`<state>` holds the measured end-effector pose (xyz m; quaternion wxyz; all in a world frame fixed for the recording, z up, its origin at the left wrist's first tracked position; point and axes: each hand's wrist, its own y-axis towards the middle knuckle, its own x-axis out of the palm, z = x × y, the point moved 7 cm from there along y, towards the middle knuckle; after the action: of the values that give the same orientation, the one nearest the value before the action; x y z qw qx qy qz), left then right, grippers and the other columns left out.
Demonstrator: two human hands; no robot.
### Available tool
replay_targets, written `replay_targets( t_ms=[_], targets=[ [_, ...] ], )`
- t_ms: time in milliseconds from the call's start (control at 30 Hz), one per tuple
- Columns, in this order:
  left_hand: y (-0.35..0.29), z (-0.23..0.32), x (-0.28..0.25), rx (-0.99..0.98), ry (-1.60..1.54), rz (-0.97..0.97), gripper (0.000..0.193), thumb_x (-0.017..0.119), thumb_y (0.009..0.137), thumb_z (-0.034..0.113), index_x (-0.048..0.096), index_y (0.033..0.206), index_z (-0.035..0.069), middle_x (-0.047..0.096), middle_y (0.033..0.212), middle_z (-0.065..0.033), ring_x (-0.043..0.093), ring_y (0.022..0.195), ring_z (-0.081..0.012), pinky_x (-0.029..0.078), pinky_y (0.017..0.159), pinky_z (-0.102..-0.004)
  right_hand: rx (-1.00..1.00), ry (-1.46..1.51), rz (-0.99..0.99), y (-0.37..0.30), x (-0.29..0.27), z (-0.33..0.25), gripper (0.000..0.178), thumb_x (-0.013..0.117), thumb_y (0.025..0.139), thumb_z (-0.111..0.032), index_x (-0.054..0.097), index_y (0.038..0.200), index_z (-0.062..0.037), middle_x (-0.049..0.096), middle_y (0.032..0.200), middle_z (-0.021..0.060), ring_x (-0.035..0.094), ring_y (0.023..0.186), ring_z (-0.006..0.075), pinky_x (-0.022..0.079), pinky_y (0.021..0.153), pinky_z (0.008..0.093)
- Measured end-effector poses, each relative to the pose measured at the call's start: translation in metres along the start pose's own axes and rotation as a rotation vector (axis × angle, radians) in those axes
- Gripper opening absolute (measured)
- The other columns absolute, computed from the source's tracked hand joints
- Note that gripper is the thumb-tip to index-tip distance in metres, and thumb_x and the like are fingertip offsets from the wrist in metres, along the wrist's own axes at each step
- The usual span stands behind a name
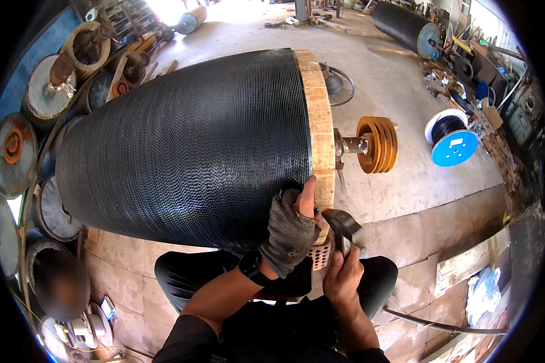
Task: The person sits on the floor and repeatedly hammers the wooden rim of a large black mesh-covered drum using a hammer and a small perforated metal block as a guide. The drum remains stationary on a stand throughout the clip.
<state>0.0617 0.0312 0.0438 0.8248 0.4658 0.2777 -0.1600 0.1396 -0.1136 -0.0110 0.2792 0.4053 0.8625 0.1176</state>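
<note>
A large drum point(194, 145), wound in close rows of black bristle or cord, lies before me with a pale wooden end ring point(321, 121). My left hand point(290, 233), in a grey fingerless glove, rests at the ring's near edge. Its index finger stretches along the wood while the other fingers curl; anything pinched in them is hidden. Close by on the right, my right hand point(344, 275) is bare and closed round a hammer point(343, 225), whose dark head is beside the ring and the left fingertips.
An orange grooved pulley point(378, 145) sticks out on the drum's shaft. Right of it stands a blue-and-white cable spool point(454, 145). Old drums point(51, 88) crowd the left wall; another black roller point(406, 29) lies far right. A perforated brick point(320, 257) sits below the ring.
</note>
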Motion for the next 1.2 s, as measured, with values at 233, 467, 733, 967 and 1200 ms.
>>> replay_targets(
  t_ms=[233, 467, 733, 967, 1200],
  targets=[
    [-0.001, 0.005, -0.001, 0.022, 0.046, 0.009, 0.082, 0.071, 0.072, 0.000, 0.034, 0.145, -0.006, 0.059, 0.087, -0.0092, 0.058, 0.079, -0.0251, 0.047, 0.074, -0.0421, 0.037, -0.096, -0.032, 0.001, -0.003, 0.001, 0.019, 0.059, 0.097, -0.014, 0.048, 0.101, 0.0015, 0.060, 0.069, 0.0273, 0.061, 0.062, 0.0489, 0.047, 0.052, 0.0523],
    [-0.017, 0.011, -0.026, 0.011, -0.052, 0.122, 0.078, 0.073, 0.073, 0.000, 0.038, 0.143, -0.007, 0.060, 0.097, -0.0134, 0.059, 0.089, -0.0271, 0.048, 0.077, -0.0422, 0.017, -0.007, 0.046, -0.002, -0.003, 0.007, 0.022, 0.050, 0.104, -0.018, 0.050, 0.096, 0.0025, 0.053, 0.060, 0.0112, 0.054, 0.048, 0.0264, 0.039, 0.045, 0.0379],
    [-0.133, -0.006, 0.007, 0.000, 0.045, -0.541, 0.048, 0.069, 0.085, 0.022, 0.058, 0.126, -0.001, 0.061, 0.110, -0.0175, 0.060, 0.102, -0.0341, 0.049, 0.090, -0.0473, 0.094, -0.108, -0.084, 0.002, 0.010, 0.018, 0.029, 0.049, 0.104, -0.024, 0.051, 0.094, 0.0035, 0.055, 0.062, 0.0184, 0.056, 0.052, 0.0321, 0.040, 0.047, 0.0410],
    [-0.209, -0.026, 0.026, -0.006, 0.100, -0.743, 0.033, 0.060, 0.096, 0.027, 0.067, 0.111, -0.002, 0.064, 0.109, -0.0211, 0.061, 0.108, -0.0330, 0.051, 0.091, -0.0431, -0.052, -0.101, 0.055, -0.004, 0.003, 0.009, 0.031, 0.050, 0.102, -0.026, 0.053, 0.091, 0.0025, 0.053, 0.061, 0.0097, 0.051, 0.054, 0.0233, 0.039, 0.048, 0.0344],
    [-0.208, -0.041, 0.042, -0.335, 0.017, -0.886, 0.024, 0.056, 0.093, 0.019, 0.074, 0.097, 0.004, 0.069, 0.102, -0.0134, 0.066, 0.099, -0.0295, 0.052, 0.084, -0.0441, 0.024, 0.185, 0.149, -0.011, -0.012, -0.015, 0.042, 0.038, 0.105, -0.036, 0.048, 0.082, -0.0030, 0.049, 0.063, 0.0026, 0.047, 0.055, 0.0137, 0.037, 0.050, 0.0264]
  ],
)
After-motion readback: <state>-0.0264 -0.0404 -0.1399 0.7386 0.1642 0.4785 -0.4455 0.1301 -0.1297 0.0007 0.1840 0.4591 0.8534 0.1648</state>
